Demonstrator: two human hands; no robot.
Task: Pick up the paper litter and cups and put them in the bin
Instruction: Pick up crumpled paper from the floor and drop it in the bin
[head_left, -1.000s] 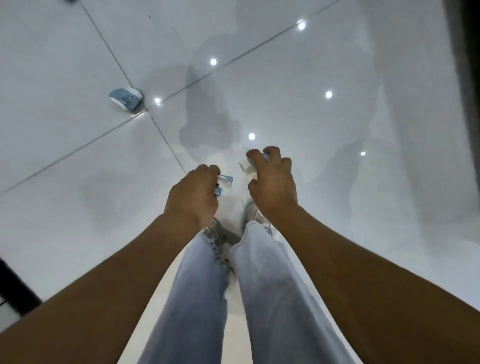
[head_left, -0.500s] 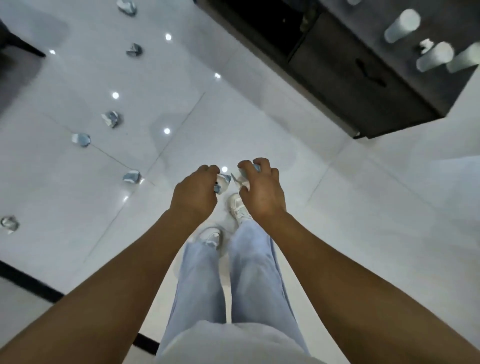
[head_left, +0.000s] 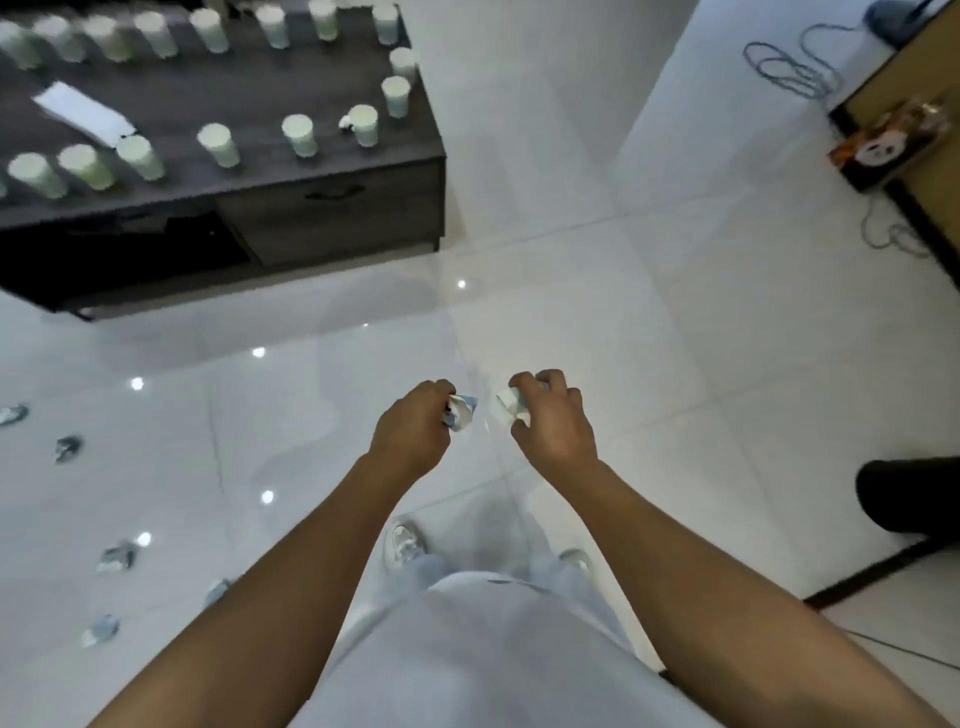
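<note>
The left hand (head_left: 415, 426) grips a crumpled paper ball (head_left: 460, 411), and the right hand (head_left: 553, 415) holds a second paper wad (head_left: 506, 408); both hover above the white floor (head_left: 675, 338), slightly further apart than half a second ago. The view has swung: the dark cabinet (head_left: 332, 213) now sits upper left, its paper cups (head_left: 298, 135) in full sight. Loose paper scraps (head_left: 117, 556) lie left.

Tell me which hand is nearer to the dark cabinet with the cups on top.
Left. The left hand, gripping crumpled paper, sits on the side of the dark cabinet. The right hand, holding another paper wad, is farther over, away from it.
</note>
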